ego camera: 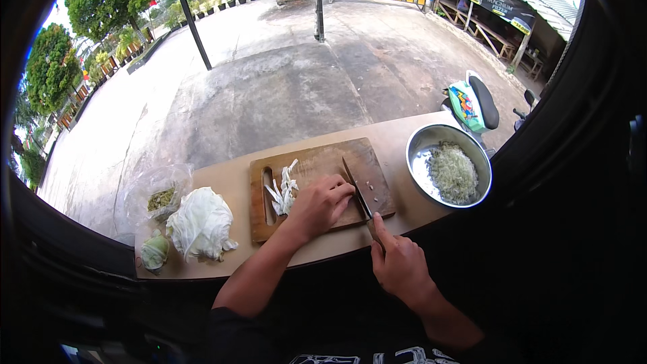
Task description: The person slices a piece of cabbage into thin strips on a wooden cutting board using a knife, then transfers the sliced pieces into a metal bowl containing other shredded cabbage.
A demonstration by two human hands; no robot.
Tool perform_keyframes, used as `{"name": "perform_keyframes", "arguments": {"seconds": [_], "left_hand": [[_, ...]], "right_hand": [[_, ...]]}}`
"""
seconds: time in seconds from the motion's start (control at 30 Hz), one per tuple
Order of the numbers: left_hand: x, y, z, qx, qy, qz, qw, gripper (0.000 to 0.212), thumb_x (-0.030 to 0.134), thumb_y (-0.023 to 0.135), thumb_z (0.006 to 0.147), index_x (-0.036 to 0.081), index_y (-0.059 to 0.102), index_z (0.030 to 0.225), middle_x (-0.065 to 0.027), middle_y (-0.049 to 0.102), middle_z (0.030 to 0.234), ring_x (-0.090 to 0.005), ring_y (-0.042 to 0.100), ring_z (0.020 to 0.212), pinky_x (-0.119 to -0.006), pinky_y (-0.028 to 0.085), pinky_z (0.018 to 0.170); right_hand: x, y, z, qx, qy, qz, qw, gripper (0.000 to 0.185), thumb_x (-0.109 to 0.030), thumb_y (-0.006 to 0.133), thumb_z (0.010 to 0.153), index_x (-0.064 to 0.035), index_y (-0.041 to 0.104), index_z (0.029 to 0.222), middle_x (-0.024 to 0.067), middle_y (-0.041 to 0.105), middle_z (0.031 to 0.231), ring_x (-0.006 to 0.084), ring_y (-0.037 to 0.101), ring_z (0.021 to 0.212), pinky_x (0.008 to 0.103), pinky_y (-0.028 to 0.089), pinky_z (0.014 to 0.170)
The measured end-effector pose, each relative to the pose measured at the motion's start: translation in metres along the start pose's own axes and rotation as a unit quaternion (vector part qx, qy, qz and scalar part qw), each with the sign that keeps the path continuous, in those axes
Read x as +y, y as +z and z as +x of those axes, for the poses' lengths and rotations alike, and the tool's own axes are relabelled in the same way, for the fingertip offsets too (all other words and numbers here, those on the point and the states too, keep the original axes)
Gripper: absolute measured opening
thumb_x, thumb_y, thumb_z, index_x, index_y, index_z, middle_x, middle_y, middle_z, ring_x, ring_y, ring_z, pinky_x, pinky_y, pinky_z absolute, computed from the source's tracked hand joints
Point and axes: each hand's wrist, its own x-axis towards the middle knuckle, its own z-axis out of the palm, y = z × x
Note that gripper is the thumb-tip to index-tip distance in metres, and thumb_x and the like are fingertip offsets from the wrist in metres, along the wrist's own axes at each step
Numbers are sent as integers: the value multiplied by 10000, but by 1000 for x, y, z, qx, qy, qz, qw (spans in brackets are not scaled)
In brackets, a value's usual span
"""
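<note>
My right hand (pixel 402 265) grips the wooden handle of a kitchen knife (pixel 360 193), its index finger stretched along the top. The blade stands across the right part of a wooden cutting board (pixel 323 159), its tip pointing away from me. Just left of the blade, my left hand (pixel 321 202) rests on the board with curled fingers. Whatever lies under those fingers is hidden. White cabbage strips (pixel 285 189) lie by the board's handle slot, partly behind my left wrist. A few small white bits (pixel 371 187) are scattered right of the blade.
A steel bowl (pixel 449 167) of shredded cabbage stands right of the board on the narrow counter (pixel 227 174). Leftward sit a cabbage head (pixel 199 222), a small green cabbage piece (pixel 154 252) and a clear plastic bag (pixel 162 194) with greenish contents. A parked scooter (pixel 472 103) stands beyond.
</note>
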Motion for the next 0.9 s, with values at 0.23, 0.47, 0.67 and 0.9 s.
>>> {"name": "perform_keyframes", "arguments": {"seconds": [0.23,0.47,0.67,0.9], "left_hand": [[1,-3,-3,-10,-18,17,1000,147,149,740,971,79,765,1097,-91,715,1066,-314,694,990,-426,590,851],[3,-2,-1,-16,-25,12,999,202,198,756,956,89,745,1125,-89,702,1089,-311,689,1012,-430,589,856],[5,-17,-1,-78,4,44,996,455,391,862,831,75,713,1122,-114,685,1127,-342,669,1070,-449,563,912],[3,-10,4,-63,10,52,997,527,427,895,783,67,692,1111,-134,676,1124,-356,659,1061,-455,549,928]], "right_hand": [[-6,-29,5,-35,-15,-18,999,554,-257,642,1032,-78,565,1551,282,717,849,502,723,793,608,585,772],[12,11,12,21,-46,-24,998,582,-263,633,1035,-87,533,1580,276,717,850,489,725,768,605,589,758],[7,-19,16,-16,-33,2,999,556,-250,636,1032,-110,557,1563,289,721,875,512,719,807,613,581,788],[18,5,25,13,-40,16,999,559,-249,639,1028,-111,558,1563,291,719,856,506,725,829,616,578,804]]}}
